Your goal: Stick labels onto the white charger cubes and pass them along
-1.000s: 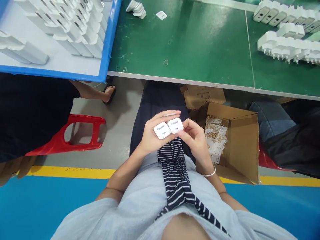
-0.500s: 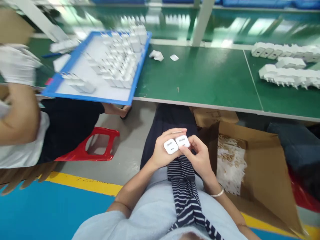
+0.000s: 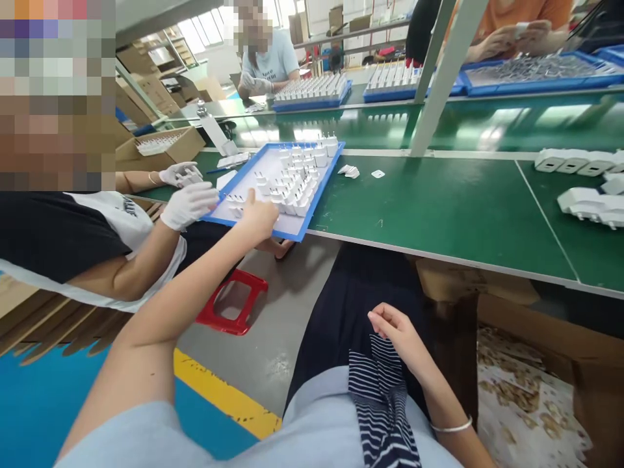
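Note:
My left hand (image 3: 260, 220) reaches over the near edge of the blue-rimmed tray (image 3: 303, 229), its fingers curled downward. What those fingers hold, if anything, is hidden behind the hand. White plug chargers (image 3: 297, 195) stand in rows in the tray, metal pins up, close to my fingers. Above my lap, my right hand (image 3: 394, 325) is loosely closed, thumb against the curled fingers, with nothing visible in it. The two white chargers seen earlier in my hands are not recognisable now.
A co-worker's gloved hands (image 3: 190, 203) are beside the tray's left side. White pieces (image 3: 349, 171) and a small white plate (image 3: 377, 174) lie on the green table (image 3: 439, 208). More white housings (image 3: 568, 161) stand right. An open cardboard box (image 3: 599, 396) is by my right leg.
My left hand has gone from my lap up and left to the tray. My right hand stays over the lap, without the charger. The view has tilted up and turned left.

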Action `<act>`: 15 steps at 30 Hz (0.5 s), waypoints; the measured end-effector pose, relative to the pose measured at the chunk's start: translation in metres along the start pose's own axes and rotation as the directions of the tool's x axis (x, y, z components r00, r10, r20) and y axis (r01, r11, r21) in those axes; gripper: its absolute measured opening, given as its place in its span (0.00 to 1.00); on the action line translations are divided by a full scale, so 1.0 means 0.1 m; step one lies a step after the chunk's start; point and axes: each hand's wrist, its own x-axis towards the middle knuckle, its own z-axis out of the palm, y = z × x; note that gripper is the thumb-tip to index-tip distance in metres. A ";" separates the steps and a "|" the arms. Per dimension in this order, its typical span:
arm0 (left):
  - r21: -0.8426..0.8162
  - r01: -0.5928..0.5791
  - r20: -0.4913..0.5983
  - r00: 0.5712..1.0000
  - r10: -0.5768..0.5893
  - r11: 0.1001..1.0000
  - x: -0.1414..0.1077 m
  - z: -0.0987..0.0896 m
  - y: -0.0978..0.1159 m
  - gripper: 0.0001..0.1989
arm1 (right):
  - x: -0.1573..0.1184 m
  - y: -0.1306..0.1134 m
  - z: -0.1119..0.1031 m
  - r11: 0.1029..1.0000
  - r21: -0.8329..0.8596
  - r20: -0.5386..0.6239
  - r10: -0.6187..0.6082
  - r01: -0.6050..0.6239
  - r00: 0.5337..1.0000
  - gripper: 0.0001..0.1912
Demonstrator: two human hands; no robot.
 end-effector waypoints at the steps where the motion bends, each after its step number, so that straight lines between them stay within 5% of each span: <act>1: 0.023 0.004 0.040 0.999 -0.005 1.000 0.10 0.05 0.05 0.04 | 0.01 0.04 0.02 1.000 0.002 0.010 0.006 -0.006 1.000 0.26; 8: 0.062 0.053 0.179 0.982 -0.063 0.997 0.46 0.17 0.32 0.12 | 0.03 0.15 0.03 0.999 -0.005 0.040 0.032 -0.032 0.999 0.29; 15: 0.125 0.035 0.110 0.993 -0.049 0.992 0.32 -0.31 0.27 0.14 | 0.11 0.16 -0.14 0.998 -0.047 0.036 0.037 -0.035 0.999 0.32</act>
